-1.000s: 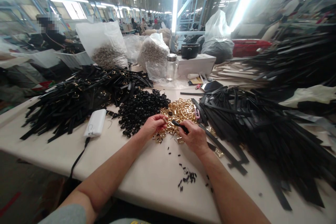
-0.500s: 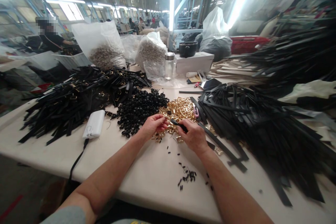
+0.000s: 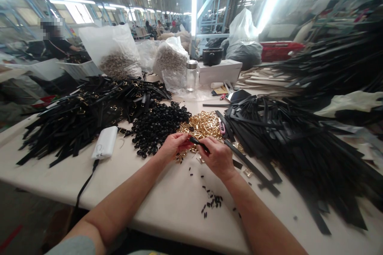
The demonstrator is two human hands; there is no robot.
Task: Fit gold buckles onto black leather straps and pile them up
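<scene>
Between my hands a short black strap (image 3: 198,142) slants over the pile of gold buckles (image 3: 206,123). My right hand (image 3: 220,158) is closed around the strap, hiding its rear part. The fingers of my left hand (image 3: 172,147) are pinched together at the strap's front tip; whatever small piece they hold is hidden. Left of the buckles lies a heap of small black loops (image 3: 158,127). On the table nearer to me are scattered little black pieces (image 3: 214,200).
Loose black straps (image 3: 263,127) spread over the right side. Straps with buckles (image 3: 89,107) are heaped at the left, behind a white power bank (image 3: 105,142) with a cable. Further back stand a glass bottle (image 3: 192,76), a white box (image 3: 220,72) and filled plastic bags (image 3: 172,61).
My left fingertips have come together with the strap's tip, where a small gap showed before. The strap now tilts more steeply. The whole view has shifted slightly.
</scene>
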